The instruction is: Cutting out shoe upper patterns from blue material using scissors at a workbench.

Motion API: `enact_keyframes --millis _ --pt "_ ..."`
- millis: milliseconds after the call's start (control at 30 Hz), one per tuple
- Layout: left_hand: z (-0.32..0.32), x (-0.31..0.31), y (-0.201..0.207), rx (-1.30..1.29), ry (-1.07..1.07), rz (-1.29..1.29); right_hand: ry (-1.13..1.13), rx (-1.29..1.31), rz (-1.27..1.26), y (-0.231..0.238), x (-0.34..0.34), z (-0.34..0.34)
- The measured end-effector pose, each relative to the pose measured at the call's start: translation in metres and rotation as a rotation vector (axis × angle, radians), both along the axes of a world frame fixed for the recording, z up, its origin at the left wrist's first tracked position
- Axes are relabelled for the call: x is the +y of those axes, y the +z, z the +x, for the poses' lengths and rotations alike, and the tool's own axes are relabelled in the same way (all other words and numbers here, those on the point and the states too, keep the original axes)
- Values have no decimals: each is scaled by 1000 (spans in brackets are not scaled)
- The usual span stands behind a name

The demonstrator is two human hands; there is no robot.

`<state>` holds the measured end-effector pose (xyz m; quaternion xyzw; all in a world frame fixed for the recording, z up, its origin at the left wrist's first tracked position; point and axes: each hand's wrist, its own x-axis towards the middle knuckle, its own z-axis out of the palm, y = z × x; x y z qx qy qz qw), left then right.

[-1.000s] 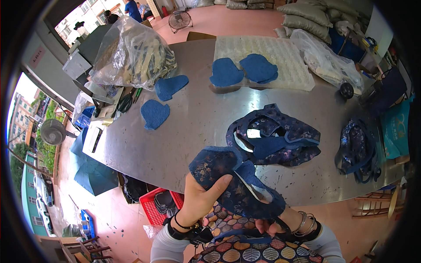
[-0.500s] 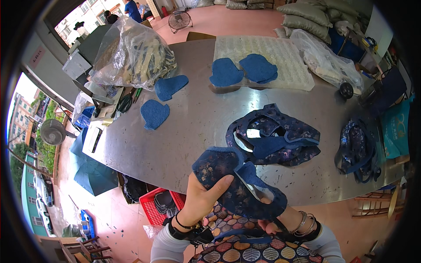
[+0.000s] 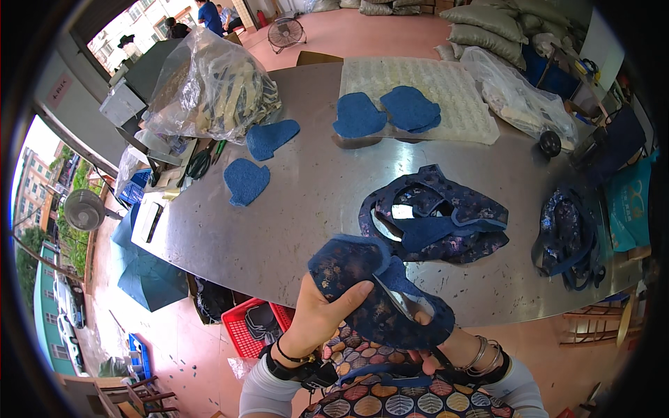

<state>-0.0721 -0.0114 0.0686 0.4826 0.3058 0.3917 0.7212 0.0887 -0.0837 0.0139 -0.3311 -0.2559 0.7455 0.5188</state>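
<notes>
1. Left hand [image 3: 319, 313] rises from below, thumb laid across the dark floral fabric piece [image 3: 369, 315], fingers tucked beneath, pinching it.
2. Right hand [image 3: 458, 345] comes in from the lower right, mostly hidden behind the piece; how closely it grips, I cannot tell.
3. The piece slants over the near edge of the worktop [image 3: 306, 188].
</notes>
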Motion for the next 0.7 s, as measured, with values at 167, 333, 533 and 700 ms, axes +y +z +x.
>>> enact_keyframes --millis 167,333,533,700 --pt "1 -1 1 -8 5 -10 -18 10 0 0 2 -2" --pt "1 -1 1 -7 7 -17 -40 30 -2 -2 2 -4" --pt "2 -3 -1 -11 2 -9 -72 56 -5 -1 2 -7" --pt "4 -4 -2 -90 25 -18 24 70 -74 1 -17 1"
